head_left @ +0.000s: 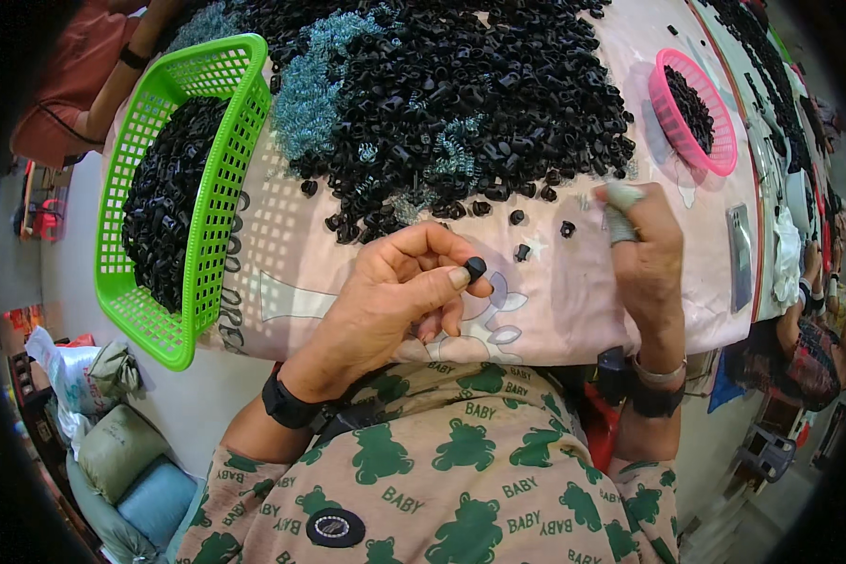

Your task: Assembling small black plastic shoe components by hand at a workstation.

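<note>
My left hand (409, 287) pinches a small black plastic cap (476, 269) between thumb and forefinger, above the table's near edge. To its right, my right hand (641, 235) is closed, with pale tape round its thumb and a finger. Something thin and pale shows faintly at its fingertips, too blurred to name. Beyond both hands spreads a large heap of black plastic pieces (498, 103). Bluish coil springs (315, 94) lie in a pile on the heap's left side. A few loose black pieces (522, 252) rest on the cloth between my hands.
A green basket (193, 320) of black pieces stands at the left, tilted in view. At the right are a pink basket (655, 99) with black pieces and a phone-like flat object (741, 258). Another person's arm (113, 99) reaches in at the upper left.
</note>
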The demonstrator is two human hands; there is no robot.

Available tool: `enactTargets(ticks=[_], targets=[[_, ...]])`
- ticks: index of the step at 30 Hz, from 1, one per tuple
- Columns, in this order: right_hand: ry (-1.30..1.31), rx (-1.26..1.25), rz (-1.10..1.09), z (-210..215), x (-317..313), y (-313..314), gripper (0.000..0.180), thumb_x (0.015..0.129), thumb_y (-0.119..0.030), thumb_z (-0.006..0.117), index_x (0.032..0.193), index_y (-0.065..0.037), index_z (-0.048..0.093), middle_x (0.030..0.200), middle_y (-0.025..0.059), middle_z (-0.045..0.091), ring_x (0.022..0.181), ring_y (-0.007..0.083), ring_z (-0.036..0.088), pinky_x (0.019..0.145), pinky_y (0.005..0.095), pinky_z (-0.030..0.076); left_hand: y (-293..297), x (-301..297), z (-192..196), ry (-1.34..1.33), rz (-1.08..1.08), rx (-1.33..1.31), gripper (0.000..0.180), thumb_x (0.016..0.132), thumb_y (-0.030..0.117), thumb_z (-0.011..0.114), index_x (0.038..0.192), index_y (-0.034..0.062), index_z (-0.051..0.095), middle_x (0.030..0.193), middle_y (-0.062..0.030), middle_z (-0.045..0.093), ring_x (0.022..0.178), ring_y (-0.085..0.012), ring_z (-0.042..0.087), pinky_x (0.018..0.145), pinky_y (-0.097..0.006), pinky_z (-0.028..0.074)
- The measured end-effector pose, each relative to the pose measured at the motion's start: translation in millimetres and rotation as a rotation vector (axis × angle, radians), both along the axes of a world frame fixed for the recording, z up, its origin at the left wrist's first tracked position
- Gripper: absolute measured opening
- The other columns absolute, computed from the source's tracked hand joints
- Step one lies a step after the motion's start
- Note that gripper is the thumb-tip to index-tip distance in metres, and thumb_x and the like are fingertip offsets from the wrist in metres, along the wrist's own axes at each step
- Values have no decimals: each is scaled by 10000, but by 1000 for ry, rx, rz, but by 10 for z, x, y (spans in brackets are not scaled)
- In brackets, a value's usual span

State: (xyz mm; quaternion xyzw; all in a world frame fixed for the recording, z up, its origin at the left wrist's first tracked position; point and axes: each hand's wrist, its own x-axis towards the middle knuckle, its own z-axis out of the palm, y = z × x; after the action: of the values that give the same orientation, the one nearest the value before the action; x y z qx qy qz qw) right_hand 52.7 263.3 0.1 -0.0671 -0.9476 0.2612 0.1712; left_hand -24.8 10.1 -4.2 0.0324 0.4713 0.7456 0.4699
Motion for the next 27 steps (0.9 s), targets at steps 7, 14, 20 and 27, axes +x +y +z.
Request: enactTargets(ticks=[7,14,20,27], targets=[[-20,-36,-204,70,253,169,234,792,59,535,990,2,646,819,120,547,696,216,545,645,288,435,-10,3,-3,-3,-1,-12,121,890,73,581,993,15,553,871,-136,660,571,-104,585,430,-167,424],[-64,2,-186,64,256,-33,239,791,39,580,1013,-14,650,817,128,550,726,252,578,634,320,462,-13,28,-7,27,-35,-7,106,891,58,563,989,18,551,878,-137,659,577,-101,585,443,-162,423],[-28,190,-131,20,149,-142,198,789,-20,623,985,-28,645,819,129,544,718,294,571,619,365,460,-16,35,48,11,-57,-47,119,896,59,555,1008,20,541,902,-146,660,582,-96,590,441,-149,412],[-81,37,-131,-31,201,-195,185,780,-13,651,961,-9,613,790,93,560,676,216,561,628,302,451,-21,24,54,-5,-101,43,113,914,81,557,1011,25,544,930,-141,667,602,-72,603,434,-137,400]])
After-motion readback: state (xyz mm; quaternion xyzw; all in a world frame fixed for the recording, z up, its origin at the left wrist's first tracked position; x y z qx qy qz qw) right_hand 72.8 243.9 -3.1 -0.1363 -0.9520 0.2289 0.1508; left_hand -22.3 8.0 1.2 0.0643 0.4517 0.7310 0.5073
